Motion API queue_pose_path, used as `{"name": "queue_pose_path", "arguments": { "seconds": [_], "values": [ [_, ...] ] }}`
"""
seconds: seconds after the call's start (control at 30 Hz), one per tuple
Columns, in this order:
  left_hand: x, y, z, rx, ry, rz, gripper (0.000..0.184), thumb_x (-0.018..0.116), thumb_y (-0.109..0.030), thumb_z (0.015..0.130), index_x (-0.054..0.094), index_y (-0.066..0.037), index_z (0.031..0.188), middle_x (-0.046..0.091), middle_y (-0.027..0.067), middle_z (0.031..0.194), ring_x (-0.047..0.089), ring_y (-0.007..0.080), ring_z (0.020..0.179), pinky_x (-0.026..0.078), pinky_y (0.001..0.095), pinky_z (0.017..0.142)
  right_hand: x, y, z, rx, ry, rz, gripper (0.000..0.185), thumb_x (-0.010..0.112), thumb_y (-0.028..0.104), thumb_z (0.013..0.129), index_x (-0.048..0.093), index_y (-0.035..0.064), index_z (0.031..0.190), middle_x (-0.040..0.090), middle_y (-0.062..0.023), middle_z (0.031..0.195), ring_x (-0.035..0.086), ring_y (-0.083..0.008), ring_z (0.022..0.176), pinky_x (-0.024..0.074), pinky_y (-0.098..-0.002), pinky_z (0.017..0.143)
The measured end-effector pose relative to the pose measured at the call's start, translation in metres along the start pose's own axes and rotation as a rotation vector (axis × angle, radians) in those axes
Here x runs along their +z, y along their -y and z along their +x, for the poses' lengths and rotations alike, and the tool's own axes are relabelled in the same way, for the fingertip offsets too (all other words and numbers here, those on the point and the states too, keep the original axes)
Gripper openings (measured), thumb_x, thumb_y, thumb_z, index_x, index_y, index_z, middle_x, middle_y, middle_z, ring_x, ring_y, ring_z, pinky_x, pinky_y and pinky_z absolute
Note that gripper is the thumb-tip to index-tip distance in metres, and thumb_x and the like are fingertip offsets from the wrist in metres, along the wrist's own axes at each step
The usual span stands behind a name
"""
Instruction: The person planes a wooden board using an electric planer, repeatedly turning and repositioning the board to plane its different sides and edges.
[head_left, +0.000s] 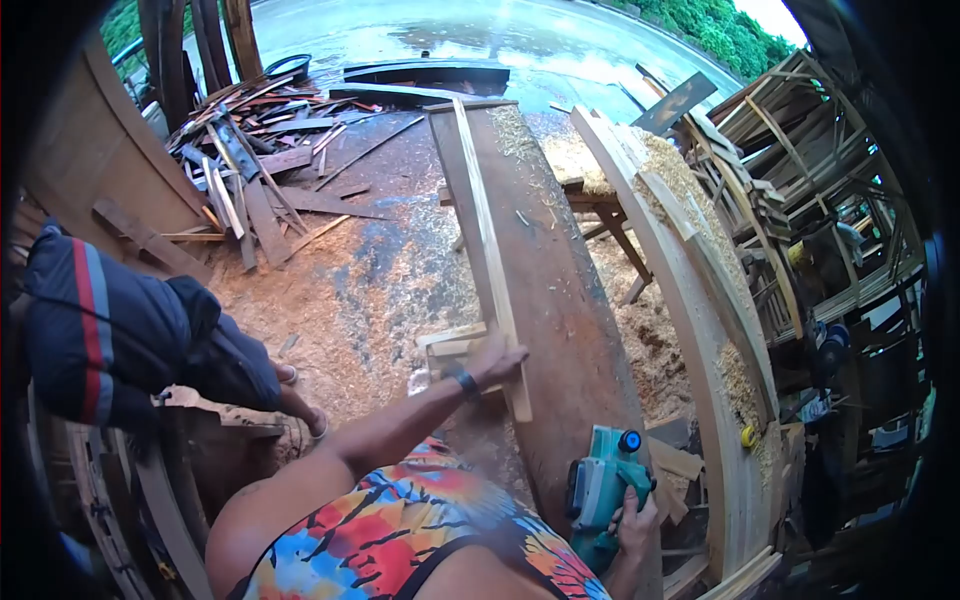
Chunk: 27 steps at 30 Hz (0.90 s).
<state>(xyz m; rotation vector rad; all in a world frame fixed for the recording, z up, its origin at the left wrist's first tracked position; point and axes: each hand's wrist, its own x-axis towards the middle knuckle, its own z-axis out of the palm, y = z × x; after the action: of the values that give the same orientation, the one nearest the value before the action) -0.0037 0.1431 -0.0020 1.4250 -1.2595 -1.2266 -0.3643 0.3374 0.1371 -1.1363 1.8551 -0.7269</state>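
My left hand (492, 362), with a dark band at the wrist, is closed around a long pale wooden strip (482, 225) near its close end. The strip runs lengthwise along a wide brown plank bench (570, 330). My right hand (636, 520) is wrapped round the handle of a teal electric planer (606, 475) with a blue knob, at the bench's right edge. Whether the planer touches the bench is hard to tell. Short pale wood pieces (452, 345) jut out beside the bench, just left of my left hand.
Another person in dark shorts with a red stripe (92, 330) stands at the left. Scrap wood (255, 170) is heaped at the back left. Shavings (340, 290) cover the floor. To the right lie long pale beams (680, 290), with stacked timber (800, 150) beyond.
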Motion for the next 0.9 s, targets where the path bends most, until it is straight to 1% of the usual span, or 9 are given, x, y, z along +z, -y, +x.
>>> {"name": "queue_pose_path", "arguments": {
  "seconds": [0.17, 0.2, 0.33, 0.47, 0.6, 0.7, 0.77, 0.83, 0.9],
  "values": [
    [-0.057, -0.162, -0.027, 0.157, -0.158, -0.25, 0.091, 0.07, -0.045, 0.09, 0.023, 0.006, 0.148, 0.066, 0.0228, 0.108, 0.07, 0.0279, 0.087, 0.058, 0.0354, 0.066, 0.002, -0.007, -0.004, 0.012, 0.024, 0.046, 0.047, 0.057, 0.047, 0.102, 0.056, 0.0049, 0.123, 0.051, -0.0018, 0.058, 0.051, -0.0119, 0.042, 0.0426, -0.0285, 0.039],
    [-0.066, -0.183, -0.029, 0.135, -0.154, -0.361, 0.083, 0.065, -0.046, 0.094, 0.027, 0.003, 0.149, 0.066, 0.0177, 0.114, 0.069, 0.0242, 0.095, 0.058, 0.0342, 0.076, 0.002, -0.008, -0.007, 0.014, 0.033, 0.036, 0.048, 0.057, 0.048, 0.101, 0.055, 0.0045, 0.123, 0.051, -0.002, 0.058, 0.052, -0.012, 0.043, 0.0429, -0.0288, 0.039],
    [-0.095, -0.235, -0.016, 0.08, -0.162, -0.663, 0.069, 0.052, -0.055, 0.101, 0.046, 0.008, 0.129, 0.062, 0.015, 0.092, 0.066, 0.0186, 0.067, 0.055, 0.0278, 0.045, 0.001, -0.012, -0.004, -0.028, 0.05, 0.009, 0.05, 0.058, 0.049, 0.101, 0.056, 0.0037, 0.122, 0.051, -0.0028, 0.059, 0.052, -0.0126, 0.043, 0.0442, -0.0298, 0.04],
    [-0.114, -0.252, -0.014, 0.18, -0.178, -0.7, 0.062, 0.051, -0.047, 0.103, 0.047, 0.009, 0.13, 0.064, 0.0134, 0.089, 0.068, 0.0181, 0.065, 0.053, 0.0271, 0.045, 0.0, -0.013, -0.006, 0.006, 0.029, -0.018, 0.053, 0.058, 0.051, 0.1, 0.056, 0.0027, 0.121, 0.052, -0.0034, 0.059, 0.053, -0.0134, 0.043, 0.0453, -0.0305, 0.041],
    [-0.144, -0.215, 0.025, 0.637, -0.304, 0.31, 0.05, 0.051, -0.022, 0.101, 0.041, 0.003, 0.143, 0.067, 0.0118, 0.093, 0.068, 0.0187, 0.072, 0.057, 0.0328, 0.059, -0.003, -0.016, -0.004, 0.02, 0.02, -0.007, 0.052, 0.058, 0.052, 0.1, 0.058, 0.0035, 0.119, 0.053, -0.0036, 0.058, 0.053, -0.0135, 0.043, 0.0458, -0.0307, 0.042],
    [-0.147, -0.228, 0.015, 0.566, -0.146, 0.002, 0.036, 0.041, -0.016, 0.103, 0.051, -0.002, 0.135, 0.066, 0.0142, 0.108, 0.069, 0.0228, 0.089, 0.063, 0.041, 0.073, -0.005, -0.017, -0.002, 0.015, 0.027, 0.012, 0.051, 0.058, 0.052, 0.1, 0.059, 0.0037, 0.116, 0.053, -0.0035, 0.058, 0.054, -0.0135, 0.043, 0.0453, -0.0306, 0.041],
    [-0.154, -0.232, 0.017, 0.408, 0.107, -0.622, 0.037, 0.043, -0.01, 0.1, 0.051, 0.0, 0.135, 0.065, 0.0168, 0.11, 0.069, 0.0252, 0.092, 0.063, 0.0435, 0.078, -0.005, -0.014, -0.004, 0.011, 0.034, 0.023, 0.051, 0.058, 0.052, 0.1, 0.059, 0.0035, 0.115, 0.053, -0.0035, 0.057, 0.054, -0.0136, 0.043, 0.0449, -0.0305, 0.041],
    [-0.147, -0.238, 0.013, 0.516, -0.091, -0.14, 0.039, 0.043, -0.006, 0.097, 0.05, 0.003, 0.135, 0.065, 0.0188, 0.11, 0.069, 0.0265, 0.094, 0.063, 0.0448, 0.08, -0.005, -0.008, -0.006, 0.009, 0.042, 0.038, 0.05, 0.058, 0.051, 0.1, 0.059, 0.0033, 0.115, 0.053, -0.0037, 0.057, 0.054, -0.0137, 0.043, 0.0445, -0.0304, 0.04],
    [-0.142, -0.247, 0.006, 0.494, -0.12, -0.167, 0.041, 0.043, -0.004, 0.096, 0.049, 0.004, 0.136, 0.065, 0.0197, 0.112, 0.069, 0.0273, 0.096, 0.063, 0.0455, 0.082, -0.005, -0.007, -0.006, 0.024, 0.032, 0.023, 0.05, 0.058, 0.051, 0.1, 0.059, 0.0032, 0.115, 0.053, -0.0037, 0.057, 0.053, -0.0137, 0.042, 0.0444, -0.0303, 0.04]
  ]
}}
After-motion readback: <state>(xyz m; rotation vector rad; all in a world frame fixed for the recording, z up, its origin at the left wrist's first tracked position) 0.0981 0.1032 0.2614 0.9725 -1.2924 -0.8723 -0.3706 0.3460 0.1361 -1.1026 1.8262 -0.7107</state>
